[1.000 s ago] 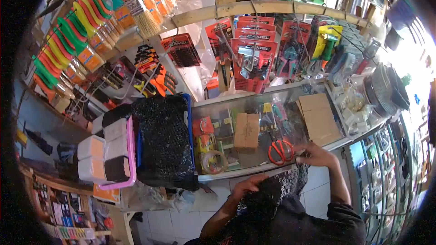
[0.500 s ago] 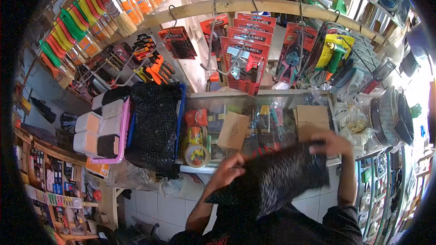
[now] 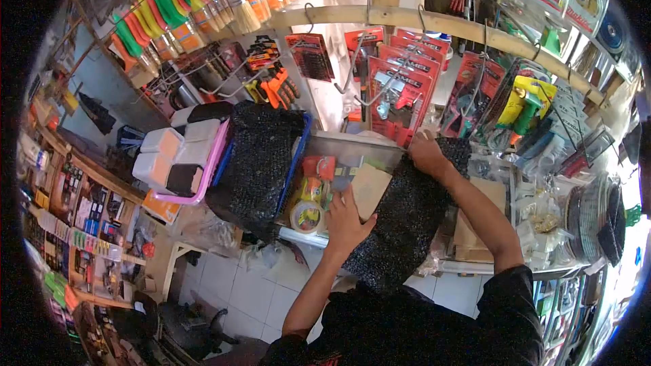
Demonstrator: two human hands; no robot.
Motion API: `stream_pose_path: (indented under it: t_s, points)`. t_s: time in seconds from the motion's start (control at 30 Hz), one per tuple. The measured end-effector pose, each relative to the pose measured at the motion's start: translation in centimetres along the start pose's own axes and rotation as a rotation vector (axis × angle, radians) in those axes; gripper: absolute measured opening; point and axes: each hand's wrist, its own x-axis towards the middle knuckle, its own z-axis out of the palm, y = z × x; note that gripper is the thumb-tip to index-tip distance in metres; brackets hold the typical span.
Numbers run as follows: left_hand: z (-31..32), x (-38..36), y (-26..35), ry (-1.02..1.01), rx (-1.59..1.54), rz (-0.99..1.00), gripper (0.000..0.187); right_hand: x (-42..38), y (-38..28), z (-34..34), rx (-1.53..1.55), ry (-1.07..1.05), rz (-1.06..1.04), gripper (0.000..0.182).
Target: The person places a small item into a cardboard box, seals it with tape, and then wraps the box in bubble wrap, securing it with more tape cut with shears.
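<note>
A black mesh cloth [image 3: 410, 220] lies over the glass counter and hangs down its front edge toward my body. My left hand [image 3: 347, 222] has its fingers spread at the left side of this cloth, beside a brown cardboard piece [image 3: 369, 188]. At the far edge of the cloth is my right hand [image 3: 430, 156], its fingers bent down on the mesh; what its fingertips hold is hidden. A second black mesh cloth [image 3: 258, 163] covers a blue basket [image 3: 303, 137] to the left.
A pink basket [image 3: 218, 163] with white and black boxes stands at the left. Tape rolls [image 3: 306, 217] sit by my left hand. Red tool packs [image 3: 403, 95] and paintbrushes [image 3: 237, 7] hang above. A coil [image 3: 590, 213] stands at the right.
The loose black mesh has gone from in front of my body onto the counter. My right hand moved forward to its far edge; my left hand opened. The view has shifted.
</note>
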Motion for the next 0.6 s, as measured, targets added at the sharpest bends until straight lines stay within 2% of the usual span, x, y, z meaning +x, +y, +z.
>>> stream_pose_path:
  t_s: [0.03, 0.13, 0.23, 0.33, 0.4, 0.47, 0.53, 0.57, 0.6]
  points:
    - [-0.7, 0.1, 0.5, -0.037, -0.026, -0.018, 0.099, 0.5, -0.3, 0.8, -0.077, -0.042, 0.003, 0.027]
    - [0.0, 0.4, -0.2, 0.037, -0.254, -0.016, 0.093, 1.0, -1.1, 2.7, 0.008, -0.033, -0.040, 0.030]
    - [0.0, 0.7, -1.5, 0.164, -0.397, 0.017, 0.088, 1.5, -1.8, 3.6, 0.236, 0.250, 0.024, 0.033]
    - [-0.7, 0.6, -2.4, 0.187, -0.480, -0.029, 0.085, 1.9, -3.1, 1.8, 0.907, 0.468, 0.161, 0.044]
    - [-2.3, 0.3, -2.2, 0.249, -0.435, 0.004, 0.085, 3.9, -2.3, 6.3, 0.943, 0.298, -0.041, 0.042]
    - [-5.0, -0.4, -1.2, 0.267, -0.457, 0.003, 0.085, 5.2, -2.0, 7.9, 0.899, 0.147, -0.141, 0.039]
    - [-7.4, -1.4, -0.7, 0.240, -0.546, -0.033, 0.084, 7.0, -3.9, 6.8, 0.783, 0.019, -0.141, 0.037]
    - [-7.8, -1.8, -1.6, 0.255, -0.430, 0.001, 0.083, 8.4, -4.6, 5.8, 0.718, -0.040, -0.144, 0.036]
    - [-8.2, -2.4, -1.6, 0.252, -0.459, -0.016, 0.083, 9.4, -5.4, 4.8, 0.656, -0.100, -0.148, 0.035]
